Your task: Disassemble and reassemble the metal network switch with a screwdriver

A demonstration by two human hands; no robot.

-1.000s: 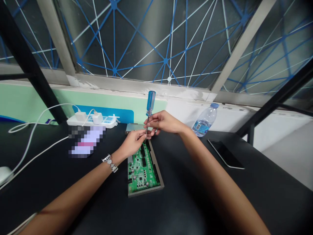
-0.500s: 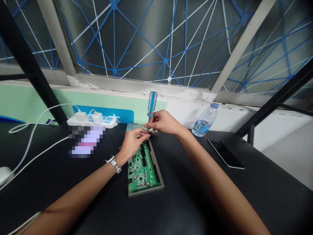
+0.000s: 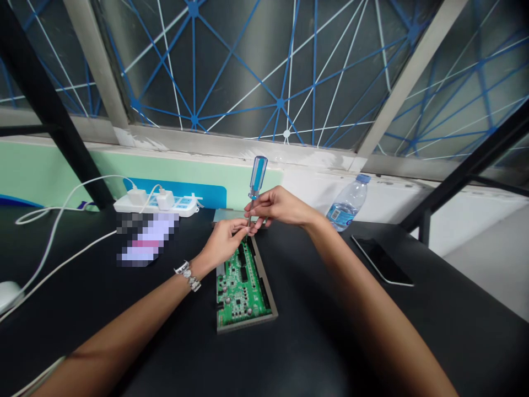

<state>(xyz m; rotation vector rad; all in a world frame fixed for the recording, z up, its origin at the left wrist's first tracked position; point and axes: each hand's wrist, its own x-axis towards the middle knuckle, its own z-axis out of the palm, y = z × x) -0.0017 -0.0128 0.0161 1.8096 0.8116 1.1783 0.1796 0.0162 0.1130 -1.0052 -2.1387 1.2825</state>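
A screwdriver (image 3: 258, 175) with a clear and blue handle stands nearly upright over the far end of a green circuit board (image 3: 242, 298). The board sits in a shallow grey metal frame (image 3: 266, 274) on the black table. My right hand (image 3: 278, 207) is closed, its fingers pinching the screwdriver's shaft just under the handle. Lower down the shaft, my left hand (image 3: 225, 240) pinches it between thumb and fingers near the tip. Fingers cover the tip, so I cannot tell exactly what it touches. A silver watch (image 3: 189, 275) is on my left wrist.
A white power strip (image 3: 182, 205) with plugs and cables lies at the back left, a blurred-out phone-like item (image 3: 151, 242) before it. On the right stand a water bottle (image 3: 347, 204) and a dark phone (image 3: 381, 260). A white rounded object (image 3: 9, 296) is at the left edge.
The fingers of my right hand have shifted on the shaft and spread a little. The screwdriver's handle has turned and leans slightly more to the right. My left wrist has moved slightly left.
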